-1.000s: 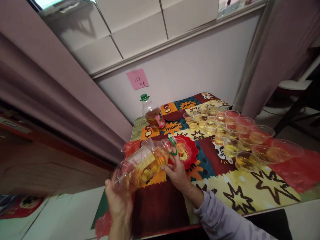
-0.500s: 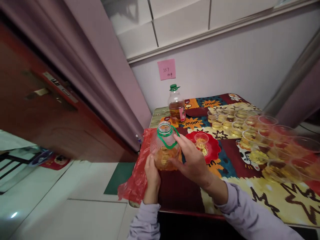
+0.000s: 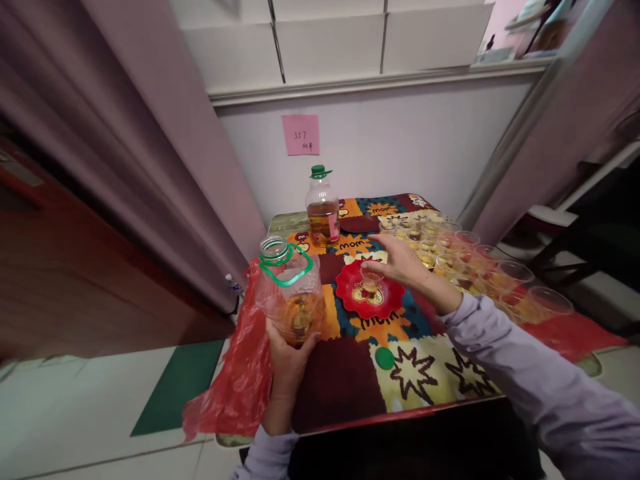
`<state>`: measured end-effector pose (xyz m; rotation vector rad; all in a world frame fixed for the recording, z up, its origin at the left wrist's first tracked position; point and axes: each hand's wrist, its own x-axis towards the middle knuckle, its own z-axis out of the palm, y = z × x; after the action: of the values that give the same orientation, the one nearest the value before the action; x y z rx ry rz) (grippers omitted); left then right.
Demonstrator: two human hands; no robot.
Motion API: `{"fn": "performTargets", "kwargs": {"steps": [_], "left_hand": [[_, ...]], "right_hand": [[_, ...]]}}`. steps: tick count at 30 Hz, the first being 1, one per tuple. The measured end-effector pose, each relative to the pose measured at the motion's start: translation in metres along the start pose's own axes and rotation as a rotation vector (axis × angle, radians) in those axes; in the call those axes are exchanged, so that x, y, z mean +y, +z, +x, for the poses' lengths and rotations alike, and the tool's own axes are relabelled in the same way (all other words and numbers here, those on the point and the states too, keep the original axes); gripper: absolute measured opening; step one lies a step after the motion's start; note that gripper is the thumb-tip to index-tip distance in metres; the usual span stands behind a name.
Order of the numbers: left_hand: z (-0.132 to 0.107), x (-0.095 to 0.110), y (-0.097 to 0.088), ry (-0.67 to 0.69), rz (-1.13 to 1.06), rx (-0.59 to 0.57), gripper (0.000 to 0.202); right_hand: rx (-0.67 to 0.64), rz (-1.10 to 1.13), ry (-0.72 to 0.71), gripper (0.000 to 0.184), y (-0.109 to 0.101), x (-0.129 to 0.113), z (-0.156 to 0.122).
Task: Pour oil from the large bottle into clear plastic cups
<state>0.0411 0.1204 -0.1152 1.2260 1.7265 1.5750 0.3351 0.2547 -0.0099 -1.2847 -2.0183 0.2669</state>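
Note:
A clear plastic jug [image 3: 303, 303] with a green ring handle and no cap holds amber liquid in its lower part. My left hand [image 3: 289, 347] is wrapped round the jug's base, and the jug leans slightly to the left. A small clear plastic cup [image 3: 371, 285] with a little amber liquid stands on a red scalloped plate [image 3: 347, 300]. Over the cup's rim, my right hand [image 3: 403, 263] reaches with thumb and fingers apart; whether the thumb touches the rim I cannot tell. A green cap [image 3: 385, 358] lies on the patterned tablecloth [image 3: 345, 373] near the front edge.
A second jug [image 3: 323, 223], capped in green, stands at the back left. Several clear cups of yellowish liquid [image 3: 450, 260] crowd the table's right side. Red plastic sheeting [image 3: 240, 373] hangs over the left edge. A pink note [image 3: 301, 135] is on the wall.
My right hand has left the jug and moved right to the cup on the plate. My left hand keeps hold of the jug. The view has turned right, bringing the green cap into sight.

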Motion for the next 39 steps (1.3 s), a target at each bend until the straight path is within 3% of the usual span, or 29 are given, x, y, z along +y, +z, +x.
{"fn": "performTargets", "kwargs": {"steps": [3,6,9,16,19,26,30,33,39], "left_hand": [[0.003,-0.01,-0.001,0.025,0.071,-0.019,0.115],[0.004,-0.015,-0.001,0.042,0.098,-0.005,0.115],[0.006,-0.015,-0.001,0.038,0.134,0.004,0.111],[0.01,-0.008,-0.002,0.004,0.097,-0.038,0.103],[0.011,-0.003,-0.002,0.013,0.12,-0.026,0.095],[0.012,0.005,-0.003,-0.038,0.177,-0.03,0.08],[0.013,0.001,-0.003,-0.048,0.192,-0.023,0.083],[0.015,-0.005,-0.005,-0.039,0.198,-0.044,0.084],[0.015,-0.01,-0.005,-0.046,0.229,-0.021,0.08]], "right_hand": [[-0.248,-0.251,0.079,0.072,-0.007,0.025,0.003],[-0.407,-0.392,0.109,0.081,-0.002,0.018,0.0],[-0.474,-0.469,0.144,0.08,0.005,0.002,-0.002],[-0.486,-0.485,0.217,0.063,0.013,-0.01,0.004],[-0.459,-0.47,0.247,0.067,0.006,-0.01,0.011],[-0.402,-0.431,0.266,0.071,-0.056,0.02,0.042],[-0.42,-0.51,0.273,0.07,-0.083,0.045,0.05],[-0.45,-0.598,0.27,0.065,-0.083,0.059,0.047],[-0.495,-0.678,0.241,0.063,-0.062,0.081,0.035]]}}
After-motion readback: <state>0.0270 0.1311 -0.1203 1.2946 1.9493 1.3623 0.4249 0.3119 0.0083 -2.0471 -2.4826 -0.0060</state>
